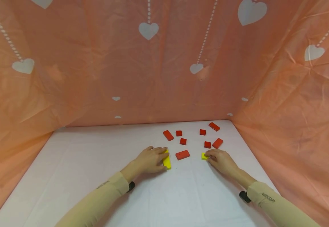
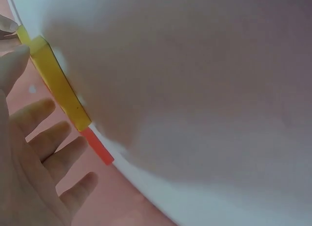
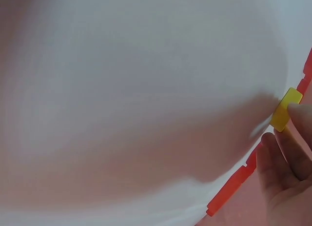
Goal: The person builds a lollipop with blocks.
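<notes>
My left hand (image 1: 151, 160) lies at a long yellow block (image 1: 167, 160) flat on the white table. Its fingers are spread and loosely extended; in the left wrist view the thumb (image 2: 13, 65) is by one end of the yellow block (image 2: 61, 84). Over to the right, my right hand (image 1: 222, 161) pinches a small yellow block (image 1: 204, 156) at the tabletop. The right wrist view has the thumb on the face of that small block (image 3: 286, 110), with fingers behind it. Between the hands lies a red rectangular block (image 1: 182, 154).
Beyond the hands, several red blocks are scattered, among them a long one (image 1: 168, 135), a small cube (image 1: 207, 144) and a dotted-edge piece (image 1: 214, 126). Pink curtains (image 1: 164, 78) with white hearts enclose the table (image 1: 82, 157) at the back and sides.
</notes>
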Motion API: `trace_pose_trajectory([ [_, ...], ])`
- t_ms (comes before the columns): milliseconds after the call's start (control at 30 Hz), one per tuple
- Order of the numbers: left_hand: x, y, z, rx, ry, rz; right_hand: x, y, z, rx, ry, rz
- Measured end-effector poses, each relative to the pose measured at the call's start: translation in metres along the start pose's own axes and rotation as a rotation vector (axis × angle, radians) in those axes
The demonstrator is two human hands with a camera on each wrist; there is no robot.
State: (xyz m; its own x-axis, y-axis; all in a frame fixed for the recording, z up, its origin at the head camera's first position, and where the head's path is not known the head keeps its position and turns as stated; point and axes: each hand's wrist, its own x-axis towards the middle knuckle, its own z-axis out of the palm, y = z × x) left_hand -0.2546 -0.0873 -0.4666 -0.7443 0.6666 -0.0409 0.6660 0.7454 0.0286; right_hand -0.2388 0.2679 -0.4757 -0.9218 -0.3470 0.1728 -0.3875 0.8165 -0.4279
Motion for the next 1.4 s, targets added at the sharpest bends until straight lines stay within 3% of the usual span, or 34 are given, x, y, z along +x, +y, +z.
trace_pose_trajectory([
  [333, 0.002, 0.000, 0.002, -0.060, 0.005, 0.030, 0.001, 0.000, 0.000, 0.028, -0.006, 0.010],
  [633, 0.003, -0.003, 0.002, -0.274, 0.047, 0.013, 0.003, -0.003, 0.001, 0.063, 0.007, 0.012],
  [833, 0.000, -0.007, 0.003, -0.359, 0.077, 0.003, 0.007, -0.011, 0.003, 0.105, 0.079, -0.002],
  [1167, -0.020, -0.021, 0.006, -0.446, 0.119, -0.017, 0.036, -0.052, 0.012, 0.198, 0.162, -0.011],
  [1400, -0.040, -0.032, 0.005, -0.476, 0.131, -0.020, 0.060, -0.087, 0.027, 0.280, 0.149, -0.069],
])
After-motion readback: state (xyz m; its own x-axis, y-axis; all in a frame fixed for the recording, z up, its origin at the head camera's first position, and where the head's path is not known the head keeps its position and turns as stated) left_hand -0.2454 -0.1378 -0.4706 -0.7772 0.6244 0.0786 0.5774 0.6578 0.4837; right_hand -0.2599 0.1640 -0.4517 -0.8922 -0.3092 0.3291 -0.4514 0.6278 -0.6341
